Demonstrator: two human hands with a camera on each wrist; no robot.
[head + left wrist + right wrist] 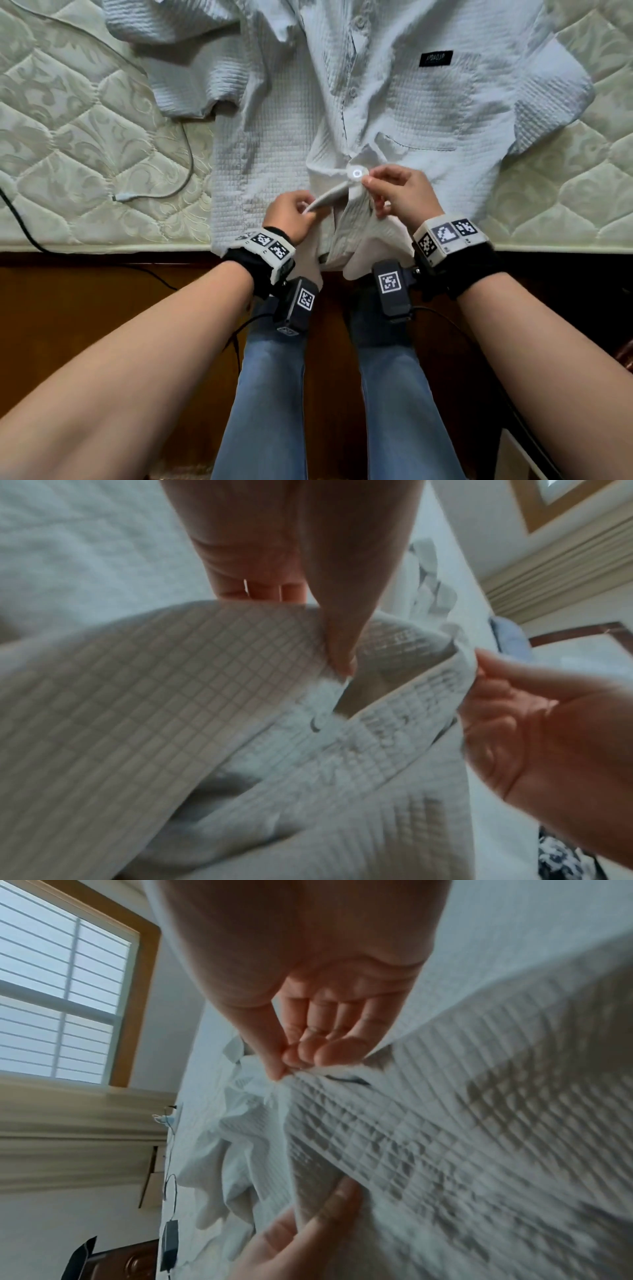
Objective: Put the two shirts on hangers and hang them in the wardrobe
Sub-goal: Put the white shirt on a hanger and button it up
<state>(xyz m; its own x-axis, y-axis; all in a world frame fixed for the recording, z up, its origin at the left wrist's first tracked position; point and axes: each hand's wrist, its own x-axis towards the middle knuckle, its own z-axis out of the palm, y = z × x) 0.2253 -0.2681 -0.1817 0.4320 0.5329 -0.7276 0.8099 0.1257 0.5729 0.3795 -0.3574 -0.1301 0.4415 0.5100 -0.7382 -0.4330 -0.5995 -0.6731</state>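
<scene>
Both hands pinch the white shirt (394,113) spread on the bed (85,144) — left hand (291,216) its near placket edge, right hand (400,195) beside a button (356,173).

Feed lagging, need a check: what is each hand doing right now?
Left hand: fingers pinch the white shirt front edge.
Right hand: fingers pinch the opposite edge by a button.
</scene>
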